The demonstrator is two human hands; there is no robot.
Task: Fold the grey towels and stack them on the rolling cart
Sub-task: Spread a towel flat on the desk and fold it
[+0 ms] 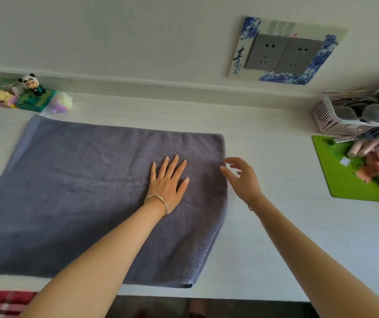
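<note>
Grey towel (80,191) lying flat on table (275,145), long axis running left-right. Left hand (168,182) pressing flat on it, fingers straight. Right hand (241,177) hovering at towel's right edge, fingers loosely spread, holding nothing; it's sitting nearer that edge.

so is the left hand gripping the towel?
No, the left hand lies flat on the grey towel, fingers straight and spread, with no cloth pinched.

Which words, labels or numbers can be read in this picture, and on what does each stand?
"青": large dark character on the left side of the socket frame.
Small characters below it: too small to read.
Vertical writing along the frame's top: blurred.
Print on the green box: blurred.
</note>
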